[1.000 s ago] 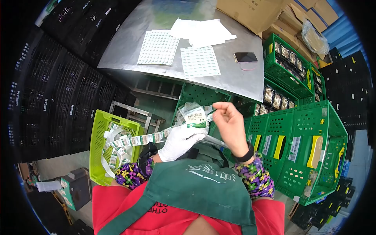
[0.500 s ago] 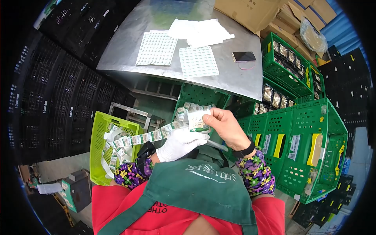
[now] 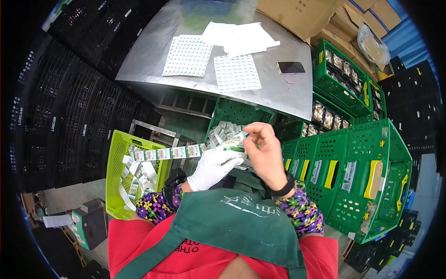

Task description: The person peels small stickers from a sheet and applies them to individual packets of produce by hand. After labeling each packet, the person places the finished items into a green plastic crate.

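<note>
My left hand [image 3: 215, 168], in a white glove, is closed round the end of a strip of printed labels [image 3: 172, 153] and a small labelled packet [image 3: 233, 142]. From there the strip runs left into a lime-green basket [image 3: 160, 174], where more of it lies coiled. My bare right hand [image 3: 265, 151] is at the packet's right edge, thumb and forefinger bent close together; whether something is between them is too small to tell. Just beyond my hands, clear packets [image 3: 223, 131] lie in a dark green crate [image 3: 239, 113].
A metal table [image 3: 144, 58] holds two sticker sheets [image 3: 186, 56], white paper [image 3: 241, 37] and a phone [image 3: 291, 68]. Green crates [image 3: 344, 176] stand at the right, stacked black crates [image 3: 60, 125] at the left. A cardboard box [image 3: 297, 16] is at the back.
The packet has tilted flatter and lower in my left hand. My right hand has turned more upright and shifted slightly. The label strip now hangs straighter and more level.
</note>
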A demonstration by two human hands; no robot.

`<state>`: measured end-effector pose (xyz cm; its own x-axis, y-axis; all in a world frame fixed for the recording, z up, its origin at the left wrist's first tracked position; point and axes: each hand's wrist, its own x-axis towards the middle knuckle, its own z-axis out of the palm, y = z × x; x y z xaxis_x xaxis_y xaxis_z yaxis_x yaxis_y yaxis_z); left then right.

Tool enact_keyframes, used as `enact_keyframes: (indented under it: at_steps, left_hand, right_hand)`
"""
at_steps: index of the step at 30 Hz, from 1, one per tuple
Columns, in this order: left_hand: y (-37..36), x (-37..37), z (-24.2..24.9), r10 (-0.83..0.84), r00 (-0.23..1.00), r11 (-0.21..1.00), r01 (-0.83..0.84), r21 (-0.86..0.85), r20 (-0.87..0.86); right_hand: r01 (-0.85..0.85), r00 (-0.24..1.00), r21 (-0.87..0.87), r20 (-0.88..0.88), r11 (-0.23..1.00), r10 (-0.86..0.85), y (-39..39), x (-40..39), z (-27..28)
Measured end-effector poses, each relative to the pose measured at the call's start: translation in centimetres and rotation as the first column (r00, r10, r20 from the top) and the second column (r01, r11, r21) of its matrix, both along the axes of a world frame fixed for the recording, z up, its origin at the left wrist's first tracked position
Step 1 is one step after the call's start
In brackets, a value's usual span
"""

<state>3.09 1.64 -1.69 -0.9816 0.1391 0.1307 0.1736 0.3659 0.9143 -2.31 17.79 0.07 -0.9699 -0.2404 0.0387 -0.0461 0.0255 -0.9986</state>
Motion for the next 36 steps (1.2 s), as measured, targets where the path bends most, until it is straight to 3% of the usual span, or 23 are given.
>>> enact_keyframes:
  at_steps: [1, 5, 6, 7, 10, 13, 15, 16, 17, 19, 20, 23, 25, 28, 29, 31, 32, 34, 36]
  left_hand:
    - [0.0, 0.0, -0.1, -0.004, 1.000, 1.000, 0.004, 0.000, 0.000]
    - [-0.1, 0.2, 0.0, -0.021, 0.996, 1.000, 0.020, -0.011, -0.085]
    - [-0.2, 0.2, 0.1, -0.032, 0.996, 0.999, 0.029, -0.039, -0.081]
    - [-0.3, 0.1, 0.1, -0.030, 0.996, 0.999, 0.027, -0.038, -0.081]
    - [-0.6, -0.1, 0.0, -0.060, 0.986, 0.997, 0.051, -0.066, -0.158]
    - [-0.6, -0.3, -0.1, -0.151, 0.954, 0.972, 0.095, -0.216, -0.258]
    - [-0.5, -0.2, 0.5, 0.075, 0.992, 0.997, -0.073, 0.028, -0.099]
    - [-1.0, -0.6, 0.6, 0.130, 0.991, 0.990, -0.128, 0.053, -0.028]
    - [-1.4, -0.9, 0.3, 0.216, 0.965, 0.948, -0.244, 0.206, 0.148]
    - [-2.4, -1.5, 1.2, 0.260, 0.941, 0.932, -0.303, 0.198, 0.214]
    - [-2.5, -1.7, 0.6, 0.214, 0.934, 0.870, -0.316, 0.378, 0.287]
    - [-2.2, -1.7, 1.1, 0.190, 0.924, 0.870, -0.316, 0.378, 0.333]
    - [-2.3, -1.7, 1.1, 0.191, 0.919, 0.891, -0.310, 0.331, 0.345]
    - [-1.6, -1.9, 0.8, 0.194, 0.944, 0.925, -0.266, 0.270, 0.266]
    - [-1.2, -1.8, 1.1, 0.166, 0.952, 0.934, -0.235, 0.269, 0.256]
    - [-0.5, -1.6, 1.3, 0.133, 0.961, 0.943, -0.199, 0.267, 0.244]
    - [-0.3, -1.5, 1.4, 0.129, 0.959, 0.957, -0.187, 0.221, 0.253]
    - [-0.4, -1.6, 1.8, 0.117, 0.970, 0.983, -0.143, 0.112, 0.214]
    - [-0.7, -1.7, 1.0, 0.140, 0.961, 0.969, -0.182, 0.166, 0.237]
  right_hand:
    - [0.009, 0.994, 0.094, -0.111, 0.996, 0.002, -0.3, 0.2, -0.1]
    - [-0.066, 0.998, 0.244, 0.005, 0.967, 0.067, 1.3, -1.0, -1.2]
    - [-0.070, 0.990, 0.183, 0.131, 0.981, 0.046, 2.1, -1.4, -1.6]
    - [-0.048, 0.988, 0.099, 0.148, 0.994, 0.033, 2.3, -1.5, -1.9]
    - [-0.182, 0.952, -0.037, 0.244, 0.983, 0.185, 1.8, -0.9, -1.2]
    - [-0.293, 0.881, -0.110, 0.356, 0.950, 0.312, 1.3, -0.7, -0.6]
    - [-0.141, 0.984, 0.254, 0.140, 0.957, 0.108, 2.1, -1.2, -0.9]
    - [-0.056, 0.995, 0.302, -0.060, 0.952, 0.078, 2.2, -1.1, -0.5]
    - [-0.064, 0.994, 0.301, -0.062, 0.952, 0.086, 2.6, -0.9, -0.1]
    - [-0.063, 0.952, 0.606, -0.202, 0.793, 0.231, 3.9, -0.2, 0.3]
    - [-0.071, 0.971, 0.669, -0.122, 0.739, 0.204, 4.4, 0.0, -0.2]
    - [-0.142, 0.986, 0.567, 0.011, 0.811, 0.165, 5.3, -0.2, -0.3]
    - [-0.163, 0.979, 0.586, 0.000, 0.793, 0.202, 5.5, -0.5, -0.2]
    - [0.010, 0.959, 0.472, -0.254, 0.882, 0.125, 4.5, -0.6, 1.1]
    - [0.019, 0.961, 0.474, -0.252, 0.880, 0.115, 3.6, -0.5, 2.2]
    - [-0.004, 0.927, 0.391, -0.343, 0.921, 0.149, 2.1, -0.5, 3.7]
    - [0.007, 0.826, 0.439, -0.508, 0.898, 0.242, 1.9, -0.9, 3.0]
    - [0.035, 0.835, 0.456, -0.502, 0.889, 0.224, 1.7, -0.8, 2.8]
    - [0.032, 0.876, 0.417, -0.449, 0.908, 0.176, 1.8, -0.5, 2.3]
